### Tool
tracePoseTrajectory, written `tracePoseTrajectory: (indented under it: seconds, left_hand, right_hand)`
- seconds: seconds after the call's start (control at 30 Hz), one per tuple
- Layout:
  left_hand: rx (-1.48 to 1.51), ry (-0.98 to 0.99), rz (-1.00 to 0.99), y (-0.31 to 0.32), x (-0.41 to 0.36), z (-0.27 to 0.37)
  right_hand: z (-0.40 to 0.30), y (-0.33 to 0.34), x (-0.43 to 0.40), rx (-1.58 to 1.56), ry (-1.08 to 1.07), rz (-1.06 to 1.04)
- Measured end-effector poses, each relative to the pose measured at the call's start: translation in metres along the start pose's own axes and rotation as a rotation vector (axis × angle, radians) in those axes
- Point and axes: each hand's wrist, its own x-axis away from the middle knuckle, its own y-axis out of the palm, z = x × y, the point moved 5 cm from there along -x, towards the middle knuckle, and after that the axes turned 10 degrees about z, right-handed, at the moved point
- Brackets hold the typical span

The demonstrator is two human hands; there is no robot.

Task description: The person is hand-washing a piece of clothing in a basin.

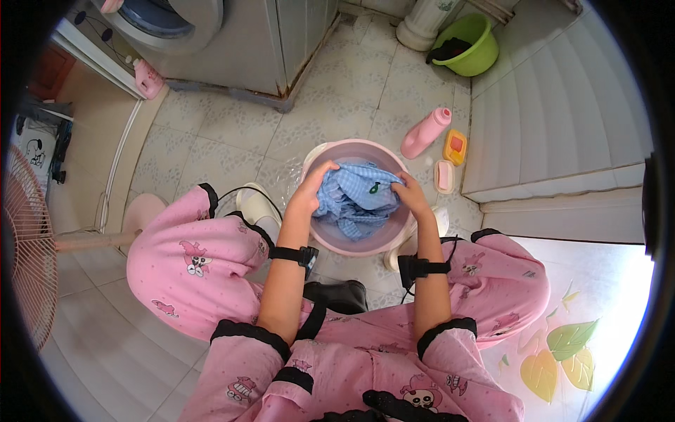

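Note:
A wet blue checked garment (358, 195) lies bunched in a pink plastic basin (354, 250) on the tiled floor. Water shows around the cloth. My left hand (312, 191) grips the garment at the left side, its thumb near the top edge. On the right, my right hand (411, 193) pinches the cloth between thumb and fingers, beside a small dark green mark on it. The cloth is partly spread between both hands, with its lower folds in the basin.
Right of the basin are a pink bottle (426, 134), a yellow soap box (454, 147) and a pink soap bar in a dish (444, 176). A green tub (474, 47) holds dark cloth. A washing machine (232, 47) stands ahead; a fan (31, 248) is at left.

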Motion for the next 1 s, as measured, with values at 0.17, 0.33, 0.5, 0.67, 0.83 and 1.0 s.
tracePoseTrajectory:
  seconds: [0.17,0.33,0.5,0.67,0.83,1.0]
  left_hand:
    - [-0.054,-0.052,-0.065,-0.012,-0.022,-0.015]
    - [-0.021,-0.093,0.017,-0.004,-0.014,-0.016]
    - [0.009,0.025,-0.196,0.025,-0.001,-0.014]
    - [-0.188,0.184,-0.299,0.039,0.015,0.001]
    - [-0.790,0.780,0.143,-0.011,-0.015,0.021]
    - [-1.143,1.176,0.499,-0.010,-0.012,0.022]
  right_hand:
    - [0.001,-0.012,0.003,-0.010,0.020,0.229]
    - [-0.037,0.016,0.008,0.364,-0.169,0.023]
    - [-0.047,0.054,0.020,0.240,-0.309,0.032]
    - [-0.017,0.013,0.003,0.199,-0.080,0.263]
    - [-0.029,-0.001,0.001,-0.435,0.172,0.317]
    - [-0.001,-0.020,-0.006,-0.522,0.247,0.378]
